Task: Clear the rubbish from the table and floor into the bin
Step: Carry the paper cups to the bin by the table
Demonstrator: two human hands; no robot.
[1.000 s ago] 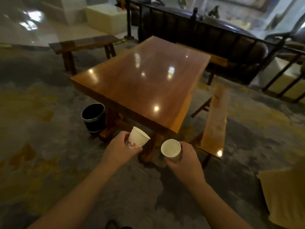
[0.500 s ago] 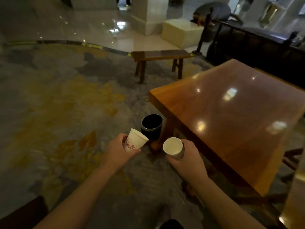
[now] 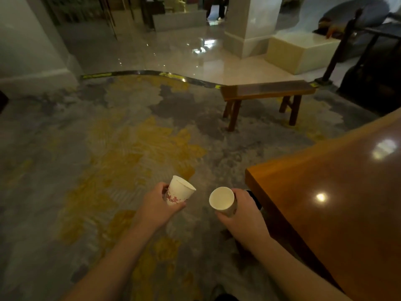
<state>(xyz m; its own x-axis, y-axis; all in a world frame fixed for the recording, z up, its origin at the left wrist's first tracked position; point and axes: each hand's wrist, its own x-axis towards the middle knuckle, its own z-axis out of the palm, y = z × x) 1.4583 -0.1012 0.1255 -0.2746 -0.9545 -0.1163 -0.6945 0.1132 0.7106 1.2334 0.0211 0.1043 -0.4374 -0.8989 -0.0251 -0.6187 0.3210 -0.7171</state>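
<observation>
2 paper cups in hand, bin almost hidden behind the right hand.

The left hand point(image 3: 155, 206) has its fingers wrapped around a red-printed paper cup point(image 3: 179, 192), tilted, at lower centre; the right hand point(image 3: 243, 216) grips a plain-looking cup point(image 3: 221, 199), mouth toward the camera. Only a dark sliver at the right hand's far edge, beside the worktop point(image 3: 336, 192) corner, may be the bin point(image 3: 253, 197); I cannot tell for sure. To drop well, I judge each cup should be carried over the bin mouth and then let go, 1 at a time. The worktop corner crowds the right side; a bench point(image 3: 267, 90) stands well apart in the upper right, on the patterned carpet point(image 3: 108, 159).
</observation>
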